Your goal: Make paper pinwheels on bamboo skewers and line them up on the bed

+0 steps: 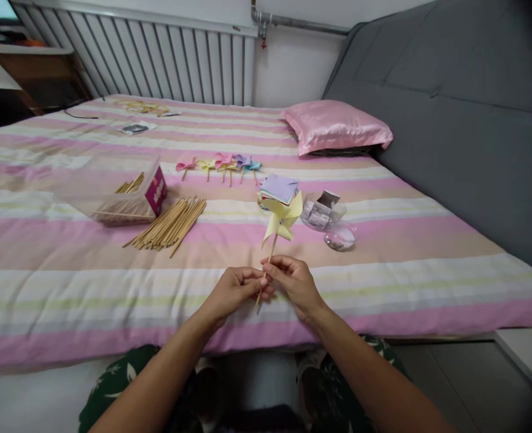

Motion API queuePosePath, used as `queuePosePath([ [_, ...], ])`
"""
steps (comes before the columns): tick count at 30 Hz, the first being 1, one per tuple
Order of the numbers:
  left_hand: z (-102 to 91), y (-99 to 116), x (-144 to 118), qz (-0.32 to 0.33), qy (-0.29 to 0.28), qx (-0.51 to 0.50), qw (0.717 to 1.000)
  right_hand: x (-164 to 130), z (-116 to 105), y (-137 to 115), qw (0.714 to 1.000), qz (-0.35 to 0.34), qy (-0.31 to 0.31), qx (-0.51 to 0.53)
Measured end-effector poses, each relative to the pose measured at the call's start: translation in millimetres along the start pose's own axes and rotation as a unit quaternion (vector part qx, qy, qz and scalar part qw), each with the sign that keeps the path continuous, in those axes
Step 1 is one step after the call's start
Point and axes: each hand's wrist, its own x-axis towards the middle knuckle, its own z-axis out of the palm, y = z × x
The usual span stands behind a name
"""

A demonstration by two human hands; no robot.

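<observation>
A pale yellow paper pinwheel (282, 220) on a thin wooden stick is held up in front of me, tilted slightly to the right. My left hand (241, 290) pinches the lower part of the stick. Just above it, my right hand (293, 279) is closed on the same stick. Behind the pinwheel lies a stack of coloured paper squares (280, 187), lilac on top. To its right are a clear tray with small packets (322, 211) and a round clear dish of small metal bits (340, 237).
Loose wooden sticks (171, 222) lie left, beside a clear plastic box (116, 201) holding more. Several finished pinwheels (223, 161) rest farther back. A pink pillow (338, 126) lies before the grey headboard (450, 96); a radiator (157, 57) lines the wall behind the striped bed (89, 282).
</observation>
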Motion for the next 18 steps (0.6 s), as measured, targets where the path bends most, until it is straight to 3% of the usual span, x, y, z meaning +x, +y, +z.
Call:
queuePosePath([
  [12,2.6,1.2,-0.1,-0.002,-0.009,0.020,1.000,5.7,-7.7,-3.4,0.996,-0.033,0.068,-0.049],
  [18,2.3,0.0,0.2,-0.005,-0.010,0.026,1.000,5.4,-8.8,-4.9,0.996,-0.033,0.071,-0.035],
])
